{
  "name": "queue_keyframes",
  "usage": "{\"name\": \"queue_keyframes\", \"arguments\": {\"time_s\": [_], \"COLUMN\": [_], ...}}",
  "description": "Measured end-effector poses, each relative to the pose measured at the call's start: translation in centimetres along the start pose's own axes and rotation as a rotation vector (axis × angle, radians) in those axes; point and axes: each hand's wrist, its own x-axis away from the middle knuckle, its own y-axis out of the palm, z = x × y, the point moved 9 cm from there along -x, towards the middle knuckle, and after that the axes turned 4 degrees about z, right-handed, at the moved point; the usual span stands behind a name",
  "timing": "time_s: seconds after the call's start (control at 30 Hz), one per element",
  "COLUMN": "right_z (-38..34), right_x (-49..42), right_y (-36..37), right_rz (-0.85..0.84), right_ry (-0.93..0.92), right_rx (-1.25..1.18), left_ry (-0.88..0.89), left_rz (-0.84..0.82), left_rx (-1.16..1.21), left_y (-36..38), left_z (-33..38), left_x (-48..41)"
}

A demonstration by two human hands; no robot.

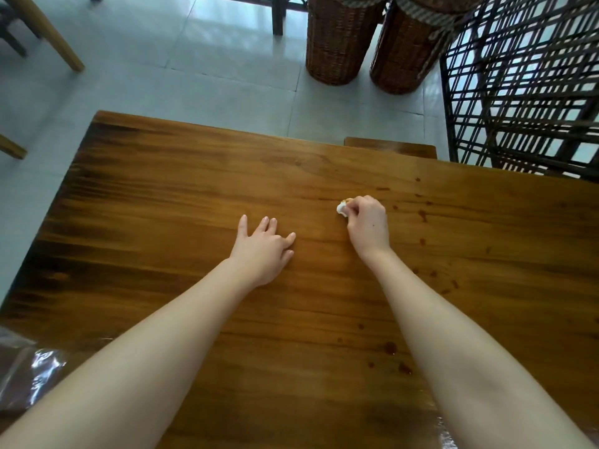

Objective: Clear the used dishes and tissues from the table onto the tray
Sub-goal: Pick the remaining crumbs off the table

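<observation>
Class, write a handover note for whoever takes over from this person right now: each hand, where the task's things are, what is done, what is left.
Left hand: open, fingers spread, palm down on the table.
Right hand: pinches a small crumpled tissue at the tabletop.
Things: no dishes and no tray in view; dark spots dot the table's right side.
Done: no dishes lie on the visible part of the table.
Left: carry the tissue to the tray, which is out of view.
</observation>
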Motion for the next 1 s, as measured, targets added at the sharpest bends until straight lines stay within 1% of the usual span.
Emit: {"name": "queue_keyframes", "arguments": {"time_s": [0.07,0.33,0.43,0.53,0.63,0.7,0.8,0.9,1.0], "right_z": [0.7,7.4,8.8,7.5,3.7,0.0,-4.5,-5.2,-3.8], "right_x": [-1.2,-5.4,-5.5,-5.0,-3.7,-1.9,2.0,4.1,3.0], "right_y": [-0.4,-5.2,-6.1,-5.4,-2.3,0.1,1.9,2.1,1.1], "right_rz": [-0.004,0.183,0.212,0.21,0.1,0.011,-0.007,-0.016,-0.032], "right_ry": [0.015,0.329,0.37,0.374,0.285,0.152,-0.058,-0.156,-0.164], "right_rx": [0.013,-0.012,0.005,-0.008,-0.066,-0.105,-0.098,-0.074,-0.048], "left_ry": [0.003,0.003,0.016,0.015,0.009,-0.001,-0.014,-0.022,-0.02], "left_rz": [-0.008,-0.016,-0.027,-0.033,-0.05,-0.061,-0.068,-0.073,-0.073], "left_rx": [-0.002,-0.001,-0.026,-0.056,-0.071,-0.072,-0.072,-0.076,-0.075], "left_y": [-0.2,-0.5,-0.4,-0.4,-0.4,-0.5,-0.6,-0.8,-0.9], "left_z": [0.0,0.1,0.2,0.2,0.3,0.3,0.4,0.4,0.4], "left_x": [0.0,0.0,-0.2,-0.5,-0.7,-0.7,-0.6,-0.5,-0.4]}}
